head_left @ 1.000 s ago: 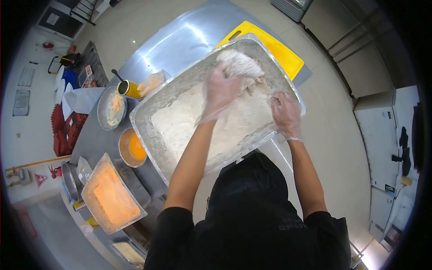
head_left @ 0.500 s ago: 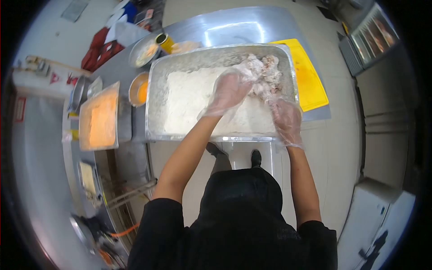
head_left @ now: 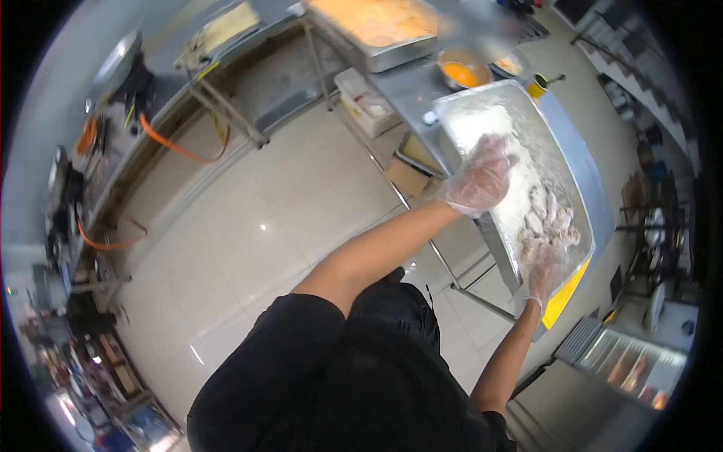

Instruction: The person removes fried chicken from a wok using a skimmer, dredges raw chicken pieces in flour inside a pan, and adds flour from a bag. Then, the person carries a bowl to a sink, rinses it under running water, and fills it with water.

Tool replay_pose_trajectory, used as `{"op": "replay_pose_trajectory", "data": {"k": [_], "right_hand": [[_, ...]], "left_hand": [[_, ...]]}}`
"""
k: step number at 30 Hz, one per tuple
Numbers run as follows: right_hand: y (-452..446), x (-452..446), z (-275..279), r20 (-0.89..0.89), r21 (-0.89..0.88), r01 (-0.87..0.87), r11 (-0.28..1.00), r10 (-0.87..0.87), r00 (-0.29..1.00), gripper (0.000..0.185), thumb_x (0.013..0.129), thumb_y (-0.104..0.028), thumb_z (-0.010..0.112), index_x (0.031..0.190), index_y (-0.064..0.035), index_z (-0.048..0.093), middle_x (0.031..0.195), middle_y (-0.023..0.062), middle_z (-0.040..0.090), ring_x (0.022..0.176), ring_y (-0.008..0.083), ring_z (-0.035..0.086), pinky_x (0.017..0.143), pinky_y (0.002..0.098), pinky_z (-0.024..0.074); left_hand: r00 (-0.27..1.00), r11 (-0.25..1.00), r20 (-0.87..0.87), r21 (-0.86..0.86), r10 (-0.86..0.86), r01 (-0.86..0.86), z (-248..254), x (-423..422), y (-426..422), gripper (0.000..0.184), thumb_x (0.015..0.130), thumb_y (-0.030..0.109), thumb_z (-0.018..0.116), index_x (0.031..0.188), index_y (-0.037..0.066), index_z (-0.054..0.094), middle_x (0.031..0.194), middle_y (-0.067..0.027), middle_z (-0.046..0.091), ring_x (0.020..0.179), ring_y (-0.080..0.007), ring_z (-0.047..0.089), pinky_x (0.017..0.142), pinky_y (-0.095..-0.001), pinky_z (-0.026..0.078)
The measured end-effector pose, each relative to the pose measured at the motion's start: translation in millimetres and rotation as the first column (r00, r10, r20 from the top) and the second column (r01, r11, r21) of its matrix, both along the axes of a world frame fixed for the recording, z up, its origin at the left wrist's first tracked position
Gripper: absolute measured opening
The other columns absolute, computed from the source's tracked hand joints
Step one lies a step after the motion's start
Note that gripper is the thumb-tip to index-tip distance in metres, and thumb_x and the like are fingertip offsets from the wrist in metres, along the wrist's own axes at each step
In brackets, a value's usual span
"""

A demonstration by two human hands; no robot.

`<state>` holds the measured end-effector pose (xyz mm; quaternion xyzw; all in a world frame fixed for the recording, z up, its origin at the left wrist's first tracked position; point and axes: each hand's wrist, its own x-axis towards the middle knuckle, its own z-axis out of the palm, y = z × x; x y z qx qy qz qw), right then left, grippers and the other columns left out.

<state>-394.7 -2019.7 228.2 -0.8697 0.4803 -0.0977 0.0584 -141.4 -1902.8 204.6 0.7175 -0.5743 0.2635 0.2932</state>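
A deep metal tray [head_left: 574,179] holds white flour [head_left: 493,124] and a heap of flour-coated pieces, probably meat [head_left: 553,215], toward its right end. My left hand [head_left: 483,179], in a clear plastic glove, is over the flour near the tray's near side. Its fingers are curled, and what lies in them, if anything, is hidden. At the right end, my right hand [head_left: 545,267], gloved the same way, has its fingers closed around some of the coated pieces. Its fingertips are partly covered by flour and pieces.
A bowl of orange liquid [head_left: 461,73] and a large tray of orange coating [head_left: 376,21] stand beyond the flour tray. A yellow board [head_left: 565,297] lies under its right end. A white bin [head_left: 367,102] sits beneath the table; an orange hose [head_left: 181,151] hangs at the left.
My view has swung to the left, so the tray appears farther right and turned. My left hand has moved off the coated pieces to the flour; my right hand stays at the pieces.
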Motion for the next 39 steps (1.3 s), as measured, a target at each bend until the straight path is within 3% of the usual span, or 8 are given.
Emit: {"op": "replay_pose_trajectory", "data": {"k": [9,11,13,16,18,27,31,39], "right_hand": [[121.8,209.5,54.7,0.317,-0.363,-0.442,0.82,0.555,0.769,0.033,0.086,-0.019,0.062,0.115,-0.0034,0.061,0.114,0.0174,0.061,0.108,0.0322,0.056,0.097,0.0412,0.04],[174.1,272.0,64.2,0.366,-0.313,-0.611,0.727,0.686,0.629,0.027,0.084,-0.017,0.064,0.107,-0.0017,0.062,0.11,0.0166,0.062,0.102,0.0324,0.058,0.092,0.0413,0.0437],[204.8,326.9,34.4,0.333,-0.281,-0.756,0.591,0.799,0.501,0.026,0.085,-0.018,0.062,0.105,-0.0009,0.062,0.106,0.0186,0.063,0.099,0.0347,0.059,0.087,0.042,0.0463],[255.1,405.2,-36.4,0.16,0.046,-0.864,0.501,0.85,0.502,0.028,0.084,-0.021,0.058,0.105,-0.0041,0.062,0.105,0.0184,0.064,0.098,0.0336,0.061,0.084,0.0422,0.048],[258.0,458.2,-132.6,-0.107,0.256,-0.841,0.477,0.878,0.466,0.034,0.082,-0.026,0.057,0.11,-0.0074,0.061,0.103,0.0164,0.065,0.098,0.0338,0.061,0.087,0.0437,0.0472],[104.3,697.4,-536.4,-0.616,0.428,-0.641,0.637,0.725,0.309,0.042,0.077,-0.032,0.056,0.111,-0.0074,0.061,0.109,0.018,0.063,0.104,0.035,0.059,0.091,0.0444,0.0454],[23.6,772.2,-622.7,-0.467,0.142,-0.51,0.848,0.512,0.721,0.036,0.079,-0.029,0.055,0.107,-0.0077,0.064,0.111,0.0193,0.062,0.104,0.0337,0.06,0.089,0.0414,0.0476],[-17.7,823.0,-671.0,-0.7,0.321,-0.277,0.906,0.424,0.575,0.036,0.081,-0.029,0.058,0.111,-0.0093,0.063,0.113,0.0168,0.062,0.107,0.0333,0.059,0.088,0.0415,0.0494]], "left_hand": [[0.381,0.874,-0.827,0.241,0.413,-0.422,-109.6,143.2,394.8,0.054,0.086,0.023,0.061,0.133,0.004,0.044,0.134,-0.0199,0.046,0.129,-0.0346,0.039,0.109,-0.0432,0.03],[0.087,0.417,-0.5,0.6,0.862,-0.682,-225.8,126.5,550.0,0.041,0.09,0.027,0.056,0.126,0.008,0.052,0.124,-0.0141,0.056,0.115,-0.0314,0.052,0.103,-0.0443,0.038],[0.566,0.336,0.07,0.742,0.822,-0.58,-357.7,75.6,774.2,0.042,0.092,0.033,0.054,0.127,0.008,0.053,0.129,-0.0109,0.054,0.12,-0.0302,0.047,0.107,-0.0439,0.032],[-0.472,0.587,-0.796,0.602,0.379,-0.542,-348.9,-65.8,948.6,0.053,0.097,0.037,0.039,0.14,0.007,0.037,0.149,-0.0126,0.031,0.139,-0.0252,0.026,0.115,-0.0392,0.016],[-0.69,0.212,-0.283,0.959,0.666,-0.188,-278.6,-124.6,925.3,0.053,0.097,0.038,0.039,0.141,0.007,0.037,0.149,-0.0123,0.03,0.139,-0.0252,0.025,0.115,-0.0393,0.015],[-0.941,0.274,-0.017,0.958,0.337,0.081,-291.6,-176.4,675.3,0.053,0.097,0.038,0.038,0.141,0.009,0.037,0.15,-0.0111,0.029,0.139,-0.0254,0.024,0.115,-0.0401,0.012],[-0.963,0.248,0.101,0.955,0.252,0.164,-291.0,-151.2,588.4,0.053,0.097,0.039,0.038,0.142,0.01,0.036,0.15,-0.0105,0.029,0.139,-0.0254,0.024,0.116,-0.0404,0.011],[-0.93,0.17,0.277,0.931,0.243,0.322,-248.6,-122.5,560.8,0.053,0.097,0.04,0.037,0.142,0.012,0.036,0.151,-0.0095,0.028,0.14,-0.0255,0.023,0.116,-0.041,0.009]]}}
